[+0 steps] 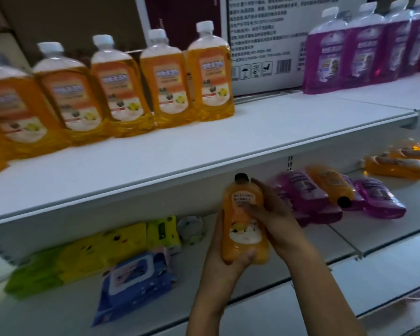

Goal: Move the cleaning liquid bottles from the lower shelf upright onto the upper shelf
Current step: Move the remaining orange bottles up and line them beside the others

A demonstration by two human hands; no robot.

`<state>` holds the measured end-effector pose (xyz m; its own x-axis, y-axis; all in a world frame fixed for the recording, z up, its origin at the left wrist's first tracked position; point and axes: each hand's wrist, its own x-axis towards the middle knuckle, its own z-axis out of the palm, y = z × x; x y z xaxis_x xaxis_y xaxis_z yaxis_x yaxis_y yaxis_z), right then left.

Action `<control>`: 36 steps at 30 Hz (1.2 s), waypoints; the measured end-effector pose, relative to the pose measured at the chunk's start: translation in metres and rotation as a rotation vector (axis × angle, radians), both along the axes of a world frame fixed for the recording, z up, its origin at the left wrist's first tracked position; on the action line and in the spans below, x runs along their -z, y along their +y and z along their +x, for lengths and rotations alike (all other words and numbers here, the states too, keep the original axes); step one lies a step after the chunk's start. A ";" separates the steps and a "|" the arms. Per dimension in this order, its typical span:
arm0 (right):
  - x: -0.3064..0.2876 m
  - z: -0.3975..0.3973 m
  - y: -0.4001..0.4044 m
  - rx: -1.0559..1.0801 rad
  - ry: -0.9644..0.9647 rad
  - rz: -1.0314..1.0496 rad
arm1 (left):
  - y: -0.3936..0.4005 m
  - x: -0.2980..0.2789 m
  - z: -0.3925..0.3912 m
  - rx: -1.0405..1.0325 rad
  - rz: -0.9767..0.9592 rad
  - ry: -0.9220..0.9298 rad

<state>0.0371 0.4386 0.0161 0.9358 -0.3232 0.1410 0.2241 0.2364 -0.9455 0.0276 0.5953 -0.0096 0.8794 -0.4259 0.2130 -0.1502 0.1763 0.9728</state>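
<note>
An orange bottle (245, 221) with a dark cap is held upright in front of the lower shelf (344, 241), just below the upper shelf's front edge. My left hand (224, 255) grips its base and left side. My right hand (274, 214) wraps its right side, fingers across the label. Several orange bottles (165, 83) with white caps stand upright in a row on the upper shelf (204, 151); several purple bottles (364, 49) stand at its right. On the lower shelf purple bottles (306, 192) and an orange bottle (330, 183) lie flat, with more orange ones (395, 166) farther right.
A large printed cardboard box (264, 40) stands at the back of the upper shelf between the orange and purple rows. Yellow and green packets (102, 248) and a blue wipes pack (134, 284) lie on the lower shelf's left part.
</note>
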 end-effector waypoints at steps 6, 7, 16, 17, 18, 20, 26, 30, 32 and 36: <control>0.004 -0.041 0.060 -0.022 -0.005 -0.160 | 0.065 0.018 -0.023 -0.019 -0.047 0.024; 0.004 -0.048 0.068 -0.054 0.007 -0.170 | 0.076 0.021 -0.027 -0.022 -0.059 0.035; 0.002 -0.089 0.113 -0.113 0.088 -0.180 | 0.127 0.018 -0.055 -0.006 -0.058 0.103; 0.002 -0.093 0.112 -0.095 0.098 -0.180 | 0.126 0.018 -0.055 -0.010 -0.054 0.105; 0.003 -0.096 0.109 -0.081 0.106 -0.176 | 0.123 0.020 -0.054 -0.013 -0.058 0.114; 0.005 -0.104 0.101 -0.065 0.115 -0.178 | 0.113 0.024 -0.051 -0.009 -0.083 0.149; 0.003 -0.125 0.063 0.045 0.121 -0.174 | 0.068 0.029 -0.053 0.124 -0.135 0.184; -0.001 -0.135 0.030 0.132 0.133 -0.202 | 0.026 0.028 -0.054 0.226 -0.117 0.172; -0.001 -0.141 0.010 0.165 0.131 -0.193 | 0.003 0.027 -0.052 0.267 -0.110 0.158; -0.002 -0.151 -0.038 0.256 0.128 -0.181 | -0.051 0.022 -0.050 0.360 -0.090 0.132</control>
<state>-0.1136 0.4010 0.0179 0.8410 -0.5308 0.1043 0.1312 0.0131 -0.9913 -0.0227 0.5444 -0.0319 0.6997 -0.6967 0.1583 0.0625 0.2804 0.9578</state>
